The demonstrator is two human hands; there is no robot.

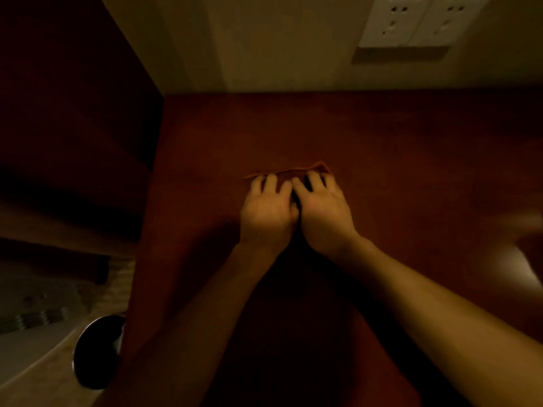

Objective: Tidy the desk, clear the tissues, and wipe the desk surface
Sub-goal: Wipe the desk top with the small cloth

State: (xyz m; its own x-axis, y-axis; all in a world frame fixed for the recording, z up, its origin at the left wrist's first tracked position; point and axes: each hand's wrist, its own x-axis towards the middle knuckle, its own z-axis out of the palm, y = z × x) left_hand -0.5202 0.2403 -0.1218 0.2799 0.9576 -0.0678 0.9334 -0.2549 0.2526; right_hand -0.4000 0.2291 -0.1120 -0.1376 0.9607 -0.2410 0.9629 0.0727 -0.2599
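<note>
A thin reddish-orange cloth (296, 172) lies flat on the dark red-brown desk (411, 160), near its middle. My left hand (269, 211) and my right hand (321, 208) sit side by side on the cloth's near part, palms down, thumbs touching. Their fingers bend down onto the fabric and hide most of it; only the far edge and a raised right corner show. The dim light makes it unclear whether the fingers pinch the cloth or only press on it.
A pale wall with two white sockets (417, 22) rises behind the desk. A dark cabinet side (73, 113) bounds the desk on the left. Below left is a round dark bin (98, 351) on the floor. A blurred pale object (526, 254) sits at the right edge.
</note>
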